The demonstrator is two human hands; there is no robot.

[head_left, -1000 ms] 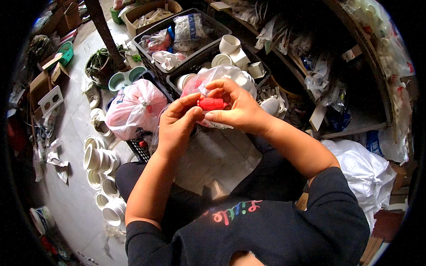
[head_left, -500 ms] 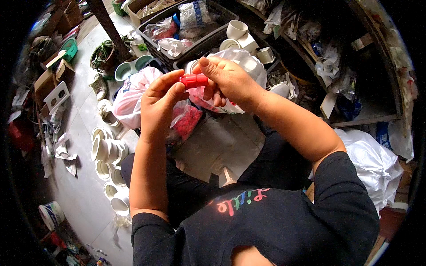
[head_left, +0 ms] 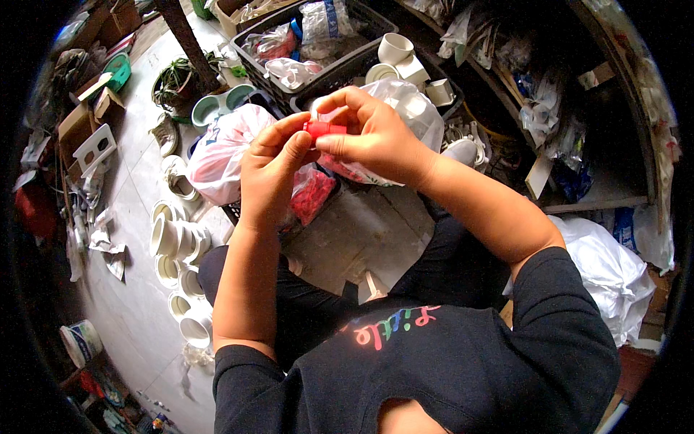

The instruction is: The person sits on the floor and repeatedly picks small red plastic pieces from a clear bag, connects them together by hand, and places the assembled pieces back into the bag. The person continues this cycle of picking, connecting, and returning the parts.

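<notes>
Cluttered floor [head_left: 137,304] around both hands [head_left: 325,155] pinching red cap [head_left: 323,129]

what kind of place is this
Probably a plumbing supply storeroom or workshop: white pipe fittings lie in rows on the floor, black crates hold more, and cluttered shelves stand alongside.
</notes>
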